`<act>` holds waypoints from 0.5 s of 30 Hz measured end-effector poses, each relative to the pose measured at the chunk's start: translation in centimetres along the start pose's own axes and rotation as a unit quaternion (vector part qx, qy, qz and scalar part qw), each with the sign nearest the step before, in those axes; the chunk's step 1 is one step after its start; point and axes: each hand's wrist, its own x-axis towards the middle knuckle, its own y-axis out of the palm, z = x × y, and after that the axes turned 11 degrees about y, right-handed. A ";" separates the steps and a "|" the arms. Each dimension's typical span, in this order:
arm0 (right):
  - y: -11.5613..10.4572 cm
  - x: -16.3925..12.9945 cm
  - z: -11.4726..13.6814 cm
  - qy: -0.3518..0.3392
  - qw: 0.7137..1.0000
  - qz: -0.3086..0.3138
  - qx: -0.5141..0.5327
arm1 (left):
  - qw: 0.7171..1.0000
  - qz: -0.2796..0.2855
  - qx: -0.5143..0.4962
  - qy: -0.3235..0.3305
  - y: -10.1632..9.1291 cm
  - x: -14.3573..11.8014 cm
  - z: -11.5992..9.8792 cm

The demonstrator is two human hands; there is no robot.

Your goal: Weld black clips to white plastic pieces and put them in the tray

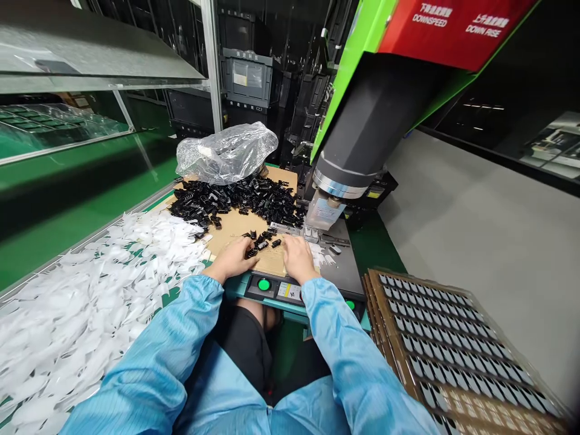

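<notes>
My left hand (234, 258) rests over the front of the brown board (235, 225), its thumb and fingers curved around a small black plastic part (250, 252). To the right, my right hand (299, 257) is at the board's edge with its fingers bent and apart; I see nothing held in it. Several loose black plastic parts (263, 244) lie between the two hands. Behind them spreads a large heap of the same black parts (254, 196). Just beyond my right hand, the machine's press head (325, 210) stands over a metal fixture (310, 233).
White plastic pieces (113, 266) cover the table's left side. Clear plastic bag (226, 151) lies behind the black heap. Green button (264, 284) sits on the front panel. White pieces (324, 257) lie right of my right hand. Stacked trays (453, 338) of parts stand lower right.
</notes>
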 end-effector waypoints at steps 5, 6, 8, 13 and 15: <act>1.0 2.5 1.6 -0.024 0.995 0.046 -0.088 | 0.999 0.046 -0.027 0.001 -1.3 0.3 -0.4; 1.1 2.6 1.7 -0.016 0.994 0.044 -0.097 | 0.998 0.054 -0.036 0.000 -1.4 0.4 -0.5; 1.2 2.6 1.8 0.008 0.994 0.040 -0.105 | 0.997 0.059 -0.049 -0.002 -1.5 0.4 -0.8; 1.0 1.7 1.6 0.034 0.994 0.025 -0.102 | 0.999 0.032 -0.043 -0.005 -0.8 0.8 -1.6; 0.9 1.3 1.5 0.036 0.994 0.015 -0.104 | 0.999 0.023 -0.035 -0.005 -0.6 1.0 -1.9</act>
